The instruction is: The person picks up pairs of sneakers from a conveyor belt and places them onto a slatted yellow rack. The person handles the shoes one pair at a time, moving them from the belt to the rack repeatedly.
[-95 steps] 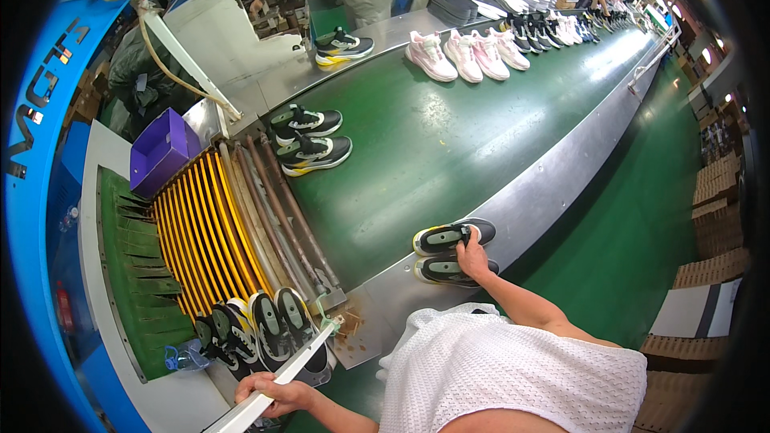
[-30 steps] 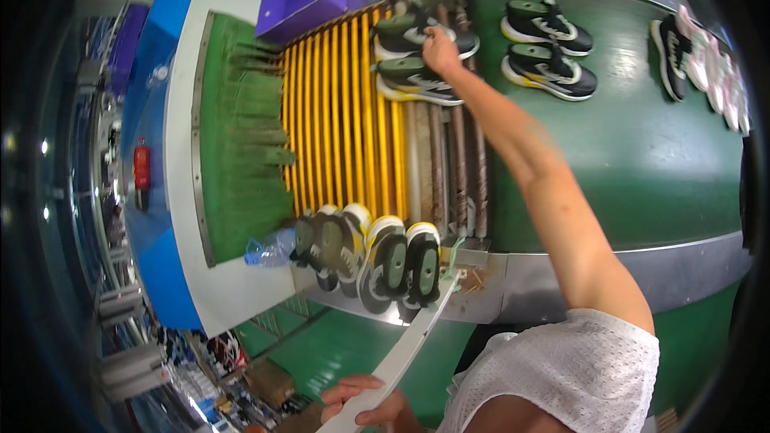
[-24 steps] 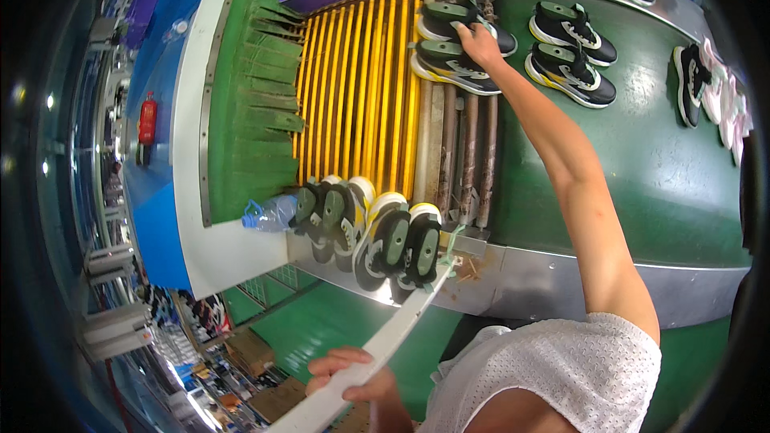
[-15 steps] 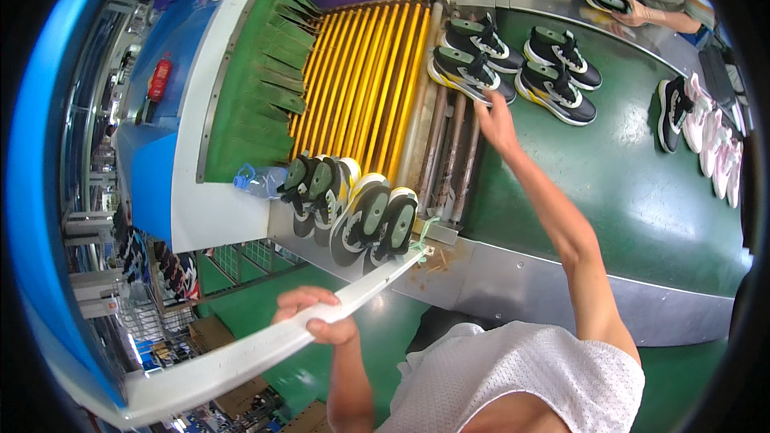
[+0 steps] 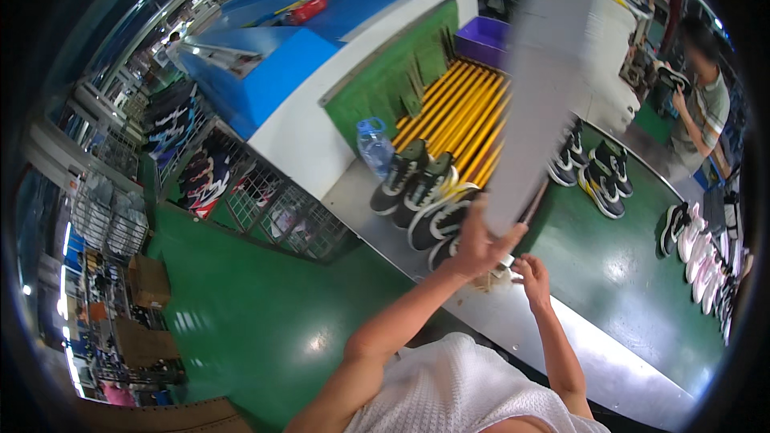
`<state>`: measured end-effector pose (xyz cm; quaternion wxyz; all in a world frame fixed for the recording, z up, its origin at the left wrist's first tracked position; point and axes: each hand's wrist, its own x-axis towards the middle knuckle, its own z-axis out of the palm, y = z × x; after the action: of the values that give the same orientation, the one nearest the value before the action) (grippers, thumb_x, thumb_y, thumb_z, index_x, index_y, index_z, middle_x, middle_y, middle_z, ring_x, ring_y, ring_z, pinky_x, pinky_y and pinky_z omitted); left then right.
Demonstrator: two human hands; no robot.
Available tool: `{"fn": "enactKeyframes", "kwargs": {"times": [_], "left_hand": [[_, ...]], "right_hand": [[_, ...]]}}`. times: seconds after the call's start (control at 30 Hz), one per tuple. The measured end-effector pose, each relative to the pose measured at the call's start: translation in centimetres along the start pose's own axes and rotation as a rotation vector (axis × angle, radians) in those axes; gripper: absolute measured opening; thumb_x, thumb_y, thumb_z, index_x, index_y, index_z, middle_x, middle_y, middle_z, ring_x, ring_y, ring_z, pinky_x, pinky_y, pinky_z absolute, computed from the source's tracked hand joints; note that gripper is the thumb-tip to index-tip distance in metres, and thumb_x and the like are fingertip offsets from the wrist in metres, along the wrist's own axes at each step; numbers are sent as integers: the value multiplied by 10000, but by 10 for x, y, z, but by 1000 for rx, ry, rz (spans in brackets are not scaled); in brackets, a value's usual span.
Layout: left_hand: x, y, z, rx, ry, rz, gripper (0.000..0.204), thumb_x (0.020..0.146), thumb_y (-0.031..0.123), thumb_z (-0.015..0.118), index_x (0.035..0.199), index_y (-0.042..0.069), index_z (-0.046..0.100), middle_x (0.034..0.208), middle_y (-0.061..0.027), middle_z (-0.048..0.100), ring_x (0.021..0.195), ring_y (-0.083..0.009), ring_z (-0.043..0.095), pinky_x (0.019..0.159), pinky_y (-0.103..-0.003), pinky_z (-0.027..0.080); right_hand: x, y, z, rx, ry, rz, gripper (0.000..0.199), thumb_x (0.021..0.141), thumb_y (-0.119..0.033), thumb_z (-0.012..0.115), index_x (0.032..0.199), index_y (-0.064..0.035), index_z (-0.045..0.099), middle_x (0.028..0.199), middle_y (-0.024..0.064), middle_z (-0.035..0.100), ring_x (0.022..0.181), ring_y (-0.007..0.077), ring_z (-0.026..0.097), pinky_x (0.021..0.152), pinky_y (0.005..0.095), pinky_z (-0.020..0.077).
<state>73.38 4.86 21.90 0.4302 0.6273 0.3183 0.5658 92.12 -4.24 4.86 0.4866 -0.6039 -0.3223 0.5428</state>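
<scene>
My left hand (image 5: 478,252) is closed around the lower end of a long, flat grey-white bar (image 5: 545,72), which stands raised and blurred in front of the rollers. My right hand (image 5: 534,279) is just right of it, fingers apart and slightly curled, close to a small white piece (image 5: 507,265) by the bar's lower end. Whether they touch is unclear. Several black-and-white sneakers (image 5: 407,184) with yellow accents stand beside my left hand at the metal edge. More such sneakers (image 5: 603,184) are on the green table, partly hidden by the bar.
Yellow rollers (image 5: 453,108) lead to a green flap curtain (image 5: 385,76). A clear plastic bottle (image 5: 374,146) and a purple box (image 5: 483,42) stand nearby. Pink shoes (image 5: 696,250) line the right of the green table (image 5: 613,297). A co-worker (image 5: 702,108) holds a shoe. Wire racks (image 5: 281,208) are at left.
The view has turned left. The bar has swung from lower left to upright, my left hand still gripping it. My right hand has left the sneaker on the table and come down beside the bar's end.
</scene>
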Motion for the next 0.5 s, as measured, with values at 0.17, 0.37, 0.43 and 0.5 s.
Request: {"fn": "enactKeyframes", "kwargs": {"times": [0.17,0.37,0.43,0.5], "left_hand": [[-35,3,-77,318,-295,173,618,917,133,733,1437,-1,427,1368,-227,495,1252,-391,507,1083,-441,413],[-164,-32,-214,269,-113,-487,352,946,86,705,1257,7,562,1102,-151,642,947,-228,693,807,-328,579],[-184,-44,-244,271,-89,-507,332,954,101,703,1250,13,580,1054,-135,675,873,-199,696,773,-314,577],[-188,-47,-257,281,-52,-520,297,963,106,697,1226,7,605,990,-115,700,830,-164,693,744,-296,573]], "right_hand": [[-53,20,59,-30,24,128,410,1034,-204,553,1345,59,504,1220,161,657,1021,240,699,778,352,605],[-83,42,125,-52,9,209,422,1031,-262,589,1343,15,524,1186,147,676,987,234,710,772,357,599],[-75,41,143,-55,18,216,415,1028,-268,597,1328,12,533,1184,145,679,986,235,711,769,355,598],[-60,39,154,-53,21,184,402,1021,-283,623,1293,5,556,1181,133,680,986,235,709,757,355,589]]}}
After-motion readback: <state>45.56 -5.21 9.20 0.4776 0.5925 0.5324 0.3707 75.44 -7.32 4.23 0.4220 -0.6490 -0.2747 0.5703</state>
